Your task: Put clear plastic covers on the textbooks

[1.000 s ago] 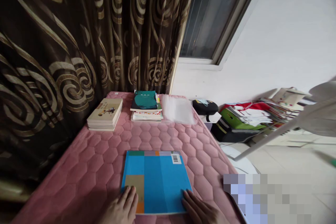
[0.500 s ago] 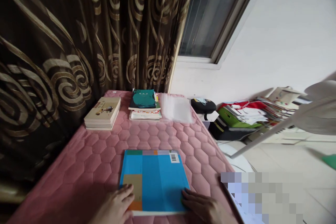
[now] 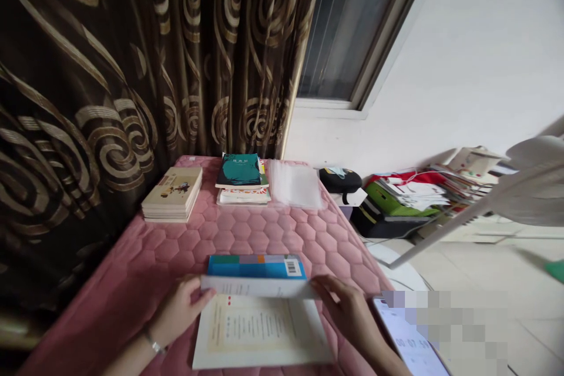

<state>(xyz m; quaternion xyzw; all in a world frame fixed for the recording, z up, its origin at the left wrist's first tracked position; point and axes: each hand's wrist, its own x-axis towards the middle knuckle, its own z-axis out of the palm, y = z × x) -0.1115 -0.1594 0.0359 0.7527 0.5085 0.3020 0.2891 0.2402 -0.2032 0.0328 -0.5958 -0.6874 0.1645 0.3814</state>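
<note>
A blue book (image 3: pixel 255 267) lies on the pink quilted table cover (image 3: pixel 247 235) right in front of me. Its blue cover is lifted up from the near edge, and a pale printed page (image 3: pixel 259 329) shows beneath it. My left hand (image 3: pixel 178 308) grips the raised cover at its left corner. My right hand (image 3: pixel 348 311) grips the cover at its right corner. Both hands have fingers curled on the cover's edge.
At the far end lie a beige stack of books (image 3: pixel 173 194), a stack topped by a dark teal book (image 3: pixel 241 171) and clear plastic sleeves (image 3: pixel 294 183). A patterned curtain (image 3: pixel 110 70) hangs left. Cluttered papers (image 3: pixel 414 194) lie right of the table. A tablet screen (image 3: pixel 409 343) sits near my right arm.
Both hands moved from resting at the closed book's near corners and lifted the blue cover up and away, exposing the printed page beneath.
</note>
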